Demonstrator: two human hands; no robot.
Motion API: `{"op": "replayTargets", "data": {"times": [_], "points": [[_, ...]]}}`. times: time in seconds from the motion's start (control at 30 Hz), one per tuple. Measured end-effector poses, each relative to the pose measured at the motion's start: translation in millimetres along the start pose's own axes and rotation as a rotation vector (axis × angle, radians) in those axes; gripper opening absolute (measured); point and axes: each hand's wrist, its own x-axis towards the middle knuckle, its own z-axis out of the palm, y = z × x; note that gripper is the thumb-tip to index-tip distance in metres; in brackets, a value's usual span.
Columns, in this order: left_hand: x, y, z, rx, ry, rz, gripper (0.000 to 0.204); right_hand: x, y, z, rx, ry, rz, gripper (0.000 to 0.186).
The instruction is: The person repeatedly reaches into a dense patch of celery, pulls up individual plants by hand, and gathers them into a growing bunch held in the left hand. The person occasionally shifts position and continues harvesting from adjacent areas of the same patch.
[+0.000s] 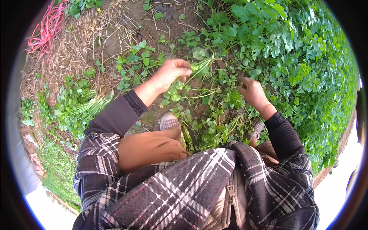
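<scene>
My left hand (173, 74) is closed in a pinch on a small bunch of leafy, celery-like stalks (204, 66). Their pale root ends point to the right, and the leaves hang below my fingers. To the right, my right hand (253, 93) is held over the low plants with its fingers curled in. Its fingertips look dark and a little blurred, and what they hold, if anything, cannot be made out. Between and beneath both hands, loose leafy stems (209, 92) lie spread over brown soil.
A dense stand of green leafy plants (299, 76) fills the right side. On the left lies a pile of pulled stalks (90, 103) on dry straw (86, 50). Pink plastic ribbon (48, 28) is tangled at the upper left. My shoes (170, 122) are among the stems.
</scene>
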Motion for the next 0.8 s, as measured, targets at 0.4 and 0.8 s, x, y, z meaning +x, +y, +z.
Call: {"op": "replayTargets", "data": {"times": [0.4,0.8], "points": [[-5,20,-4,-0.303,-0.424,-0.042,0.016,68,-65,-28,1.098,-0.217,0.011,0.028],[-5,35,7,0.0,-0.183,0.222,0.039,58,-86,3,1.037,-0.006,0.202,0.017]]}}
